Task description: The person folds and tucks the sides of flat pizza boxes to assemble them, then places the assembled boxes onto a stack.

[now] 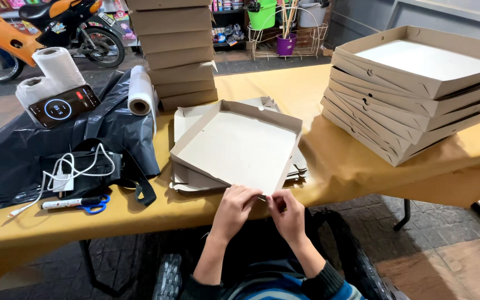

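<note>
From the head camera I see both hands at the near edge of a yellow-covered table (340, 161). My left hand (234, 206) and right hand (287, 214) meet at the near corner of a half-folded cardboard box (234, 145), fingers pinched narrowly on its front wall; the grip itself looks tight, though the fingertips overlap and I cannot tell exactly which flap each holds. The box sits tilted on a pile of flat cardboard blanks (187, 180). Behind it stands a tall stack of closed boxes (176, 53); to the right, a leaning stack of open boxes (418, 89). To the left lie a black plastic sheet (6, 161), a phone (64, 105) propped on paper rolls, a white cable (70, 166), and blue-handled scissors (93, 208).
</note>
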